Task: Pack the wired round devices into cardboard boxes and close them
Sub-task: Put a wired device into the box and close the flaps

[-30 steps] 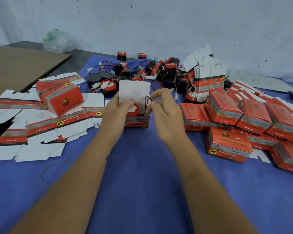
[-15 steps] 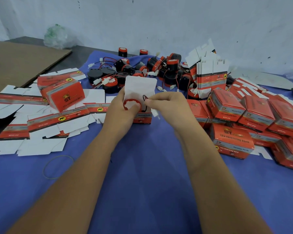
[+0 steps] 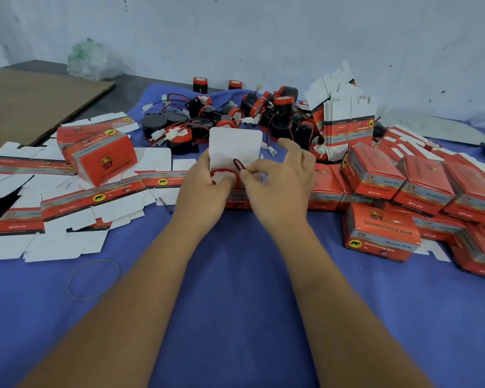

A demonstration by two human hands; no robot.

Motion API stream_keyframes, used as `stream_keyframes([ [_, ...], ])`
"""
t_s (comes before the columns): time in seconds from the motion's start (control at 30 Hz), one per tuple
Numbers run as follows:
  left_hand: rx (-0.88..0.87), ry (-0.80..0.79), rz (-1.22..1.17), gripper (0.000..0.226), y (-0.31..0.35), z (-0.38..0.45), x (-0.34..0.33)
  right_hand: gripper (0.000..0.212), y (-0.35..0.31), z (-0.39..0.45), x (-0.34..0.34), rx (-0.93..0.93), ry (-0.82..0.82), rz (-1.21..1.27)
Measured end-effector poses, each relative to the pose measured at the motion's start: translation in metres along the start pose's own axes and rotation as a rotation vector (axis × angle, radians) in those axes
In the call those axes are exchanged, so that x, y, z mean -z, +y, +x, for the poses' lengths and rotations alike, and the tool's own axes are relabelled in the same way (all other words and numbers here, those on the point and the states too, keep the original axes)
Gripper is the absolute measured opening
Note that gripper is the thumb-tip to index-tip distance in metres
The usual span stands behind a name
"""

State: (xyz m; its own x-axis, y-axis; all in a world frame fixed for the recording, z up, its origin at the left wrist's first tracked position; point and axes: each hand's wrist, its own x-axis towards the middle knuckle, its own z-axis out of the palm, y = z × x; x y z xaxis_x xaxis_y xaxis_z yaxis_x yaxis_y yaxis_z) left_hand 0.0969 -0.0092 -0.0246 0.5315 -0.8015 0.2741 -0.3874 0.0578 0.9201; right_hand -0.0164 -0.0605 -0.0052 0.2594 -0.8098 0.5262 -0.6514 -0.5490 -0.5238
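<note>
An open red cardboard box stands at the table's middle with its white lid flap upright. A round red-rimmed device sits in its mouth. My left hand grips the box's left side, thumb on the device. My right hand pinches the device's red and black wire just above the box. The box's lower part is hidden behind both hands.
A pile of loose wired devices lies behind. Closed red boxes crowd the right, another stands left on flat box blanks. Upright blanks, brown cardboard, a rubber band and blue cloth are around.
The device has gone down into the box mouth. My right hand has gathered the wire into a loop and brought it down over the device. The white connector is no longer hanging at the front.
</note>
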Motion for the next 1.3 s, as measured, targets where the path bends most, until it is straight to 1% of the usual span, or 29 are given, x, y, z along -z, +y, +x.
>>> stream_keyframes([
  [0.07, 0.010, 0.025, 0.001, 0.033, 0.001, 0.000, 0.001, 0.014, 0.000, -0.003, 0.001, 0.123, 0.014, -0.164],
  [0.13, 0.050, 0.038, -0.048, 0.029, 0.003, 0.000, 0.001, 0.016, 0.000, -0.004, 0.001, 0.141, -0.025, -0.204],
  [0.2, 0.101, 0.048, -0.114, 0.021, 0.004, 0.000, 0.001, 0.016, 0.000, -0.004, 0.000, 0.125, -0.055, -0.139],
  [0.3, 0.103, 0.050, -0.146, 0.015, 0.004, -0.001, 0.000, 0.012, 0.003, -0.006, -0.002, 0.147, -0.026, -0.041],
  [0.43, 0.071, 0.051, -0.099, 0.032, 0.003, -0.001, 0.000, 0.012, 0.004, -0.006, -0.004, 0.183, -0.002, -0.011],
  [0.53, 0.079, 0.039, -0.094, 0.036, 0.002, 0.001, 0.001, 0.012, 0.006, -0.006, -0.003, 0.238, -0.024, 0.059],
  [0.57, 0.082, 0.029, -0.103, 0.037, 0.001, 0.001, 0.001, 0.015, 0.006, -0.007, -0.002, 0.265, -0.016, 0.092],
  [0.6, 0.084, 0.021, -0.109, 0.037, 0.001, 0.001, 0.001, 0.024, 0.005, -0.008, 0.000, 0.279, -0.005, 0.145],
  [0.67, 0.087, 0.013, -0.108, 0.039, 0.001, 0.002, 0.002, 0.044, 0.006, -0.008, 0.002, 0.209, 0.003, 0.337],
  [0.7, 0.088, 0.009, -0.103, 0.040, 0.001, 0.002, 0.003, 0.047, 0.006, -0.007, 0.003, 0.146, 0.004, 0.436],
  [0.77, 0.090, 0.004, -0.085, 0.042, 0.001, 0.002, 0.003, 0.042, 0.008, -0.005, 0.003, 0.036, 0.005, 0.537],
  [0.83, 0.082, 0.003, -0.072, 0.043, 0.002, 0.003, 0.003, 0.032, 0.009, -0.004, 0.001, -0.013, -0.027, 0.545],
  [0.93, 0.053, -0.004, -0.055, 0.043, 0.002, 0.002, 0.003, 0.021, 0.008, -0.005, -0.005, -0.029, -0.133, 0.501],
  [1.03, 0.049, -0.020, -0.061, 0.040, 0.001, 0.003, 0.003, 0.023, 0.008, -0.004, -0.007, -0.038, -0.162, 0.488],
  [1.07, 0.058, -0.022, -0.099, 0.035, 0.002, 0.002, 0.003, 0.024, 0.008, -0.003, -0.006, -0.044, -0.164, 0.493],
  [1.1, 0.080, -0.022, -0.200, 0.029, 0.003, 0.003, 0.003, 0.025, 0.008, -0.003, -0.006, -0.048, -0.165, 0.493],
  [1.13, 0.110, -0.013, -0.304, 0.031, 0.007, 0.003, 0.004, 0.026, 0.009, -0.003, -0.005, -0.054, -0.168, 0.492],
  [1.17, 0.130, 0.015, -0.357, 0.042, 0.007, 0.005, 0.005, 0.027, 0.009, -0.002, -0.005, -0.064, -0.171, 0.495],
  [1.2, 0.141, 0.019, -0.376, 0.053, 0.008, 0.004, 0.008, 0.027, 0.009, -0.002, -0.005, -0.079, -0.173, 0.502],
  [1.23, 0.137, 0.004, -0.344, 0.055, 0.007, 0.004, 0.009, 0.029, 0.008, -0.002, -0.005, -0.097, -0.174, 0.514],
  [1.3, 0.123, -0.033, -0.260, 0.034, 0.005, 0.003, 0.010, 0.038, 0.005, -0.003, -0.006, -0.134, -0.164, 0.557],
])
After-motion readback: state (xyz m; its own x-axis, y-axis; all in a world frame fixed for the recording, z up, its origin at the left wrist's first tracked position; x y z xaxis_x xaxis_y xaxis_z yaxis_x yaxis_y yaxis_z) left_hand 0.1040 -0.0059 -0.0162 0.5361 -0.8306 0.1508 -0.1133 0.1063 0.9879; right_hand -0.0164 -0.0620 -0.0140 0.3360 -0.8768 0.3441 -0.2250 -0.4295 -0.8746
